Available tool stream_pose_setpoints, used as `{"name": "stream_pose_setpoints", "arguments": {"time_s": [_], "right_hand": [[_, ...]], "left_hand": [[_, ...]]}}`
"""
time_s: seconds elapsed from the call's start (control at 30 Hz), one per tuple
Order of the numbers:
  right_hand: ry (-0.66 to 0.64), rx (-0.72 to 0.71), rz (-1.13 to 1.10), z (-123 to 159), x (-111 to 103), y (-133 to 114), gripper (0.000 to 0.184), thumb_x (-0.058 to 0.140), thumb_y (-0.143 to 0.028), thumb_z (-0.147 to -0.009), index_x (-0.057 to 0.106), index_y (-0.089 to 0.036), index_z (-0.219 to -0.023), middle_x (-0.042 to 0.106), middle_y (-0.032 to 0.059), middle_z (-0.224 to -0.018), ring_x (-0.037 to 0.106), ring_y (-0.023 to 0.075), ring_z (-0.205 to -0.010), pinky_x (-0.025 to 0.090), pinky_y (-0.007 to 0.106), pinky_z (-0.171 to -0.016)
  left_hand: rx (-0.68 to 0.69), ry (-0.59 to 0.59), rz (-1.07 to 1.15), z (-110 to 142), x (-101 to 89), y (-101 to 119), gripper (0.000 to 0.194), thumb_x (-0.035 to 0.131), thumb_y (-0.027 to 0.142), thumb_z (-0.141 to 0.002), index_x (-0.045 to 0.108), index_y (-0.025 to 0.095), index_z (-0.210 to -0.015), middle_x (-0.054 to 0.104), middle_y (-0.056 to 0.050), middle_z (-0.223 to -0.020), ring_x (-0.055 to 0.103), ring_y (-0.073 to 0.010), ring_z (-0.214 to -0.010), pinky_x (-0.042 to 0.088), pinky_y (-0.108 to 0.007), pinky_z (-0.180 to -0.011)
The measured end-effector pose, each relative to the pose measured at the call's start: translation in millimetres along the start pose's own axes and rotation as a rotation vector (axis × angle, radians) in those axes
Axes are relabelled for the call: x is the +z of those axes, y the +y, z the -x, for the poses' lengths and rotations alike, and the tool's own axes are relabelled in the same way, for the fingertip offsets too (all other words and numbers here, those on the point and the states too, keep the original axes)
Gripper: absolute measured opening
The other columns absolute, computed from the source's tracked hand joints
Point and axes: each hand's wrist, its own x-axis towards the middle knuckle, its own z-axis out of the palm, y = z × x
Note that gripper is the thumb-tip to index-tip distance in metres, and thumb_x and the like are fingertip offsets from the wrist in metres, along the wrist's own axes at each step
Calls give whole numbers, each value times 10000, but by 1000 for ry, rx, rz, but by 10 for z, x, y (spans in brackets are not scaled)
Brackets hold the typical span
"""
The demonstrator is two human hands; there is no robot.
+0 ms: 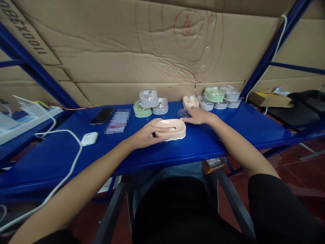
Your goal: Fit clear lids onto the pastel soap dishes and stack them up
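Note:
A pink oval dish (180, 128) with a recessed top and a small whitish piece in its middle sits on the blue table. My left hand (149, 134) grips its left side, with fingers reaching over the top. Beyond the dish's right end lies a clear plastic lid (182, 113). My right hand (199, 116) has thumb and fingers around the lid's right edge; the exact contact is partly hidden. Just behind that hand stands a pink lidded dish (190, 101).
Lidded grey and green dishes (148, 98) are stacked at the back left of centre, with several more (214, 95) at the back right. A black phone (102, 116), a blurred-out phone (118, 121), a white earbud case (89, 138) and a white cable (76, 159) occupy the left.

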Motion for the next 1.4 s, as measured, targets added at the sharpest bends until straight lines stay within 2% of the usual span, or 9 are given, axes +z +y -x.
{"name": "stream_pose_setpoints", "arguments": {"time_s": [0.13,0.3,0.47,0.67,0.93,1.03,1.13,1.27,1.4], "right_hand": [[0,-6,35,-13,1,23,902,644,-783,-976,602,-116,-1582,664,306,-1536,645,505,-1415,538,607,-1146],[-11,-24,63,-32,5,47,929,768,-763,-911,623,-111,-1557,682,300,-1507,654,504,-1400,555,583,-1135],[4,-60,88,-34,15,70,905,751,-808,-901,654,-180,-1547,719,251,-1470,658,491,-1393,579,605,-1108],[-19,-70,103,0,-18,58,1000,728,-813,-913,599,-110,-1612,675,302,-1530,670,499,-1390,580,596,-1124],[-48,-63,106,21,-39,68,1064,727,-801,-922,522,-87,-1684,634,317,-1582,651,491,-1426,555,572,-1159],[-52,-68,108,10,-35,66,1032,726,-782,-931,538,-87,-1670,648,311,-1561,656,483,-1415,550,576,-1162],[-44,-70,101,-5,-30,63,1012,746,-777,-918,576,-79,-1632,674,314,-1517,667,485,-1389,558,578,-1140],[-23,-82,91,-19,-19,69,992,747,-765,-919,579,-91,-1627,688,298,-1504,680,469,-1366,564,564,-1122],[-26,-76,121,-28,-9,86,949,741,-747,-928,587,-119,-1623,692,273,-1507,683,461,-1365,559,545,-1125]], "left_hand": [[-26,96,-19,-9,-41,1,467,736,568,-1035,833,311,-1412,666,-125,-1550,630,-357,-1446,484,-610,-1302],[-173,286,-133,-20,-119,-117,543,732,611,-989,844,223,-1352,673,-148,-1518,642,-386,-1424,480,-634,-1299],[-306,237,-204,-22,-159,-148,508,735,603,-963,852,242,-1301,752,-139,-1363,631,-421,-1420,490,-651,-1274],[-406,203,-228,-17,-158,-183,559,707,658,-925,865,198,-1200,752,-182,-1280,677,-454,-1329,540,-698,-1190],[-501,203,-255,-27,-169,-164,588,718,662,-907,860,184,-1219,754,-172,-1233,687,-463,-1341,540,-645,-1216],[-420,247,-237,-30,-181,-114,559,702,636,-945,845,167,-1214,743,-184,-1284,672,-450,-1362,512,-665,-1240],[-241,250,-169,-24,-179,-31,505,699,609,-975,827,206,-1251,704,-157,-1429,654,-400,-1401,489,-635,-1280],[-72,133,-117,-7,-119,101,473,729,595,-987,831,240,-1281,633,-147,-1550,589,-390,-1507,454,-595,-1327],[-45,44,-93,-1,-35,150,512,735,583,-994,792,266,-1392,603,-142,-1602,559,-389,-1551,444,-596,-1341]]}}
